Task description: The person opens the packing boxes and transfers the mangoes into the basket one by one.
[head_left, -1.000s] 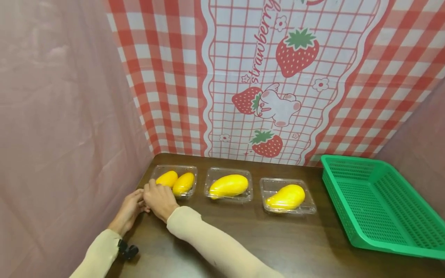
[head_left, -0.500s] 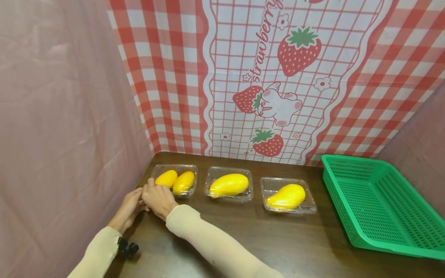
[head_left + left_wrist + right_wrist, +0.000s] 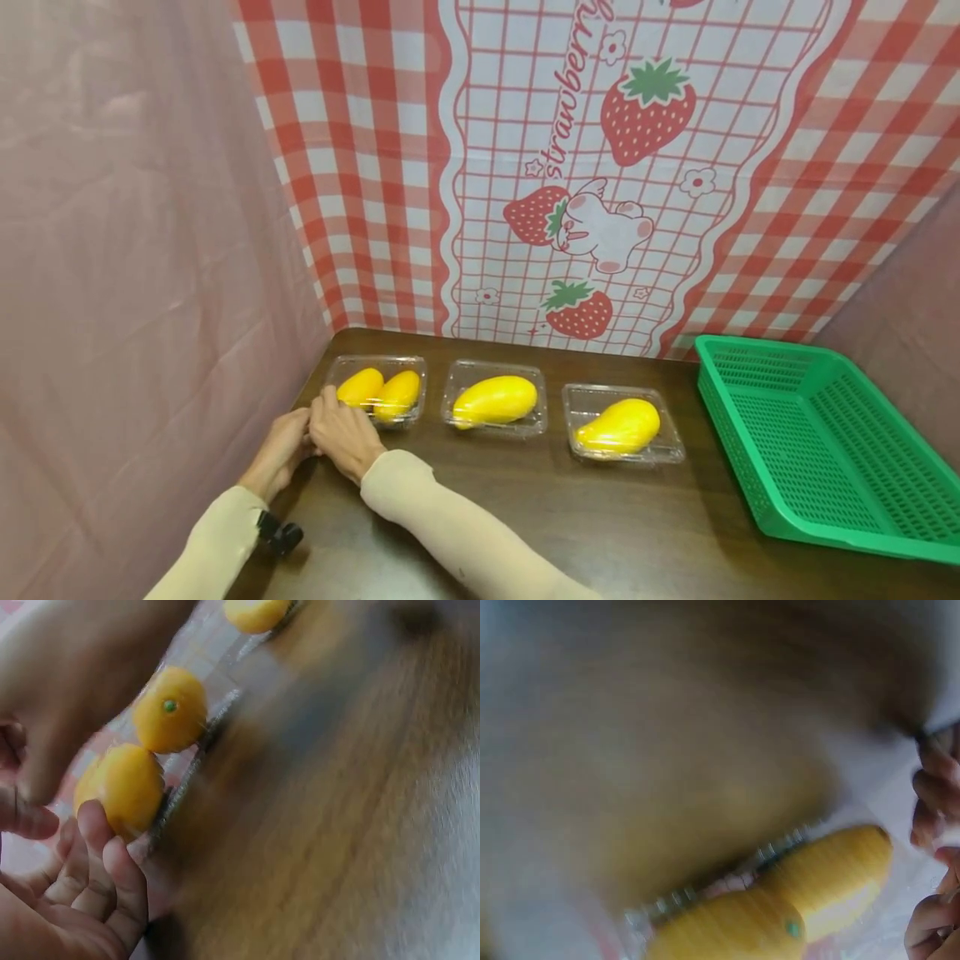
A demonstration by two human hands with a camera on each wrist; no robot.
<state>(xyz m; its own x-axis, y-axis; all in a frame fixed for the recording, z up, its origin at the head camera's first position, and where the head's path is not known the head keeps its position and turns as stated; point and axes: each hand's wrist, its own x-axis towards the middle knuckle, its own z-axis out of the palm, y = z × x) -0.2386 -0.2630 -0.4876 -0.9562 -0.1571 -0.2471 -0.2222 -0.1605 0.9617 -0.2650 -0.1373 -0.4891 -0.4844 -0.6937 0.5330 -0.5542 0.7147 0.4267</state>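
Two yellow mangoes (image 3: 397, 395) lie side by side in a clear plastic container (image 3: 390, 362) at the table's far left. At that container's near left corner, my left hand (image 3: 279, 454) and right hand (image 3: 347, 435) meet with their fingertips close together. In the left wrist view, the left hand (image 3: 82, 907) has bent fingers, and the right hand (image 3: 82, 667) reaches down from above with its thumb near them. Whatever lies between the fingertips is too hidden and blurred to tell. The right wrist view shows the mangoes (image 3: 829, 877) beside the fingers.
Two more clear containers stand in a row to the right: a middle container (image 3: 459, 377) with one mango (image 3: 495, 401), and a right container (image 3: 580, 407) with another mango (image 3: 621, 427). A green plastic basket (image 3: 738, 467) stands at the right. A pink curtain (image 3: 165, 292) borders the left side.
Both hands stay at the left container's near corner, with only slight finger shifts. The containers, mangoes and basket keep their places.
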